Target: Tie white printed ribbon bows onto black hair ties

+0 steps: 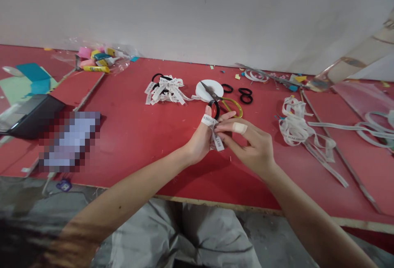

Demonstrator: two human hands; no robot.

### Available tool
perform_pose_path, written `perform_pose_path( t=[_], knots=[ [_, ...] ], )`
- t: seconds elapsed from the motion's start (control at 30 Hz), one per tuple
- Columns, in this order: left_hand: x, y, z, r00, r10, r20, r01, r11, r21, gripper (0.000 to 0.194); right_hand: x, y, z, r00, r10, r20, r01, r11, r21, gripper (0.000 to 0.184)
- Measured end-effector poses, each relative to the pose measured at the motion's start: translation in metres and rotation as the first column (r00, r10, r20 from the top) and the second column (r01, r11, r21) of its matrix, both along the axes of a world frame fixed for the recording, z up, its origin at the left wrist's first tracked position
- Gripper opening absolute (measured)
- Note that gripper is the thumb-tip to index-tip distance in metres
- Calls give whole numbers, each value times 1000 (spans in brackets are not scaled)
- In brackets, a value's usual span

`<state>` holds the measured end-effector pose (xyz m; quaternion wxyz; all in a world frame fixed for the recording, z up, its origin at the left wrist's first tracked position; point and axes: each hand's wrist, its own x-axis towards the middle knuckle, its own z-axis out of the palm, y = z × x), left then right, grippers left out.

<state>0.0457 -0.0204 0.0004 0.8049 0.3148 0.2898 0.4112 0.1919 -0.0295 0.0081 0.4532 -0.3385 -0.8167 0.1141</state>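
Nearest the camera, stretch 2 bare forearms [135, 184] toward the near side of a white spool [215, 88]. Face a pale wall [147, 17] beyond that spool and sit at a red table [135, 136] beneath it, with grey trousers [181, 235] on its near side. Have a tangle of printed ribbon [292, 124] well right of the spool, and, well to its left, a pixelated flat object [70, 140], a dark case [33, 116] and, farther back, a clear bag of colourful packs [98, 56].

With the right hand [255, 145], near and right of the spool, pinch a ribbon strip [219, 143] between thumb and fingertips brought together. With the left hand [198, 147], just on the spool's near side, hold a black ring [218, 110] against the raised thumb, ribbon lying across that thumb; cannot tell how the hidden fingers bend.

Left of the spool, see a pile of ribbon pieces [168, 91]. Across the spool, find yellow-handled scissors [215, 97]; just right of it, count 3 loose rings [245, 95].
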Motion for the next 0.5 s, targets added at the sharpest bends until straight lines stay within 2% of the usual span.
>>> perform_pose_path(
  t=[0.27,0.4,0.5],
  knots=[
    [4,1,0,999,-34,-5,34,999,30,72,0,-2,-4,997,-70,33,74,991,-116,26],
    [4,1,0,999,-47,-5,47,998,38,68,1,-1,-6,995,-93,44,97,990,-105,25],
    [3,1,-1,998,-63,-16,64,997,41,70,1,-1,-7,990,-120,74,124,991,-51,18]
  ],
)
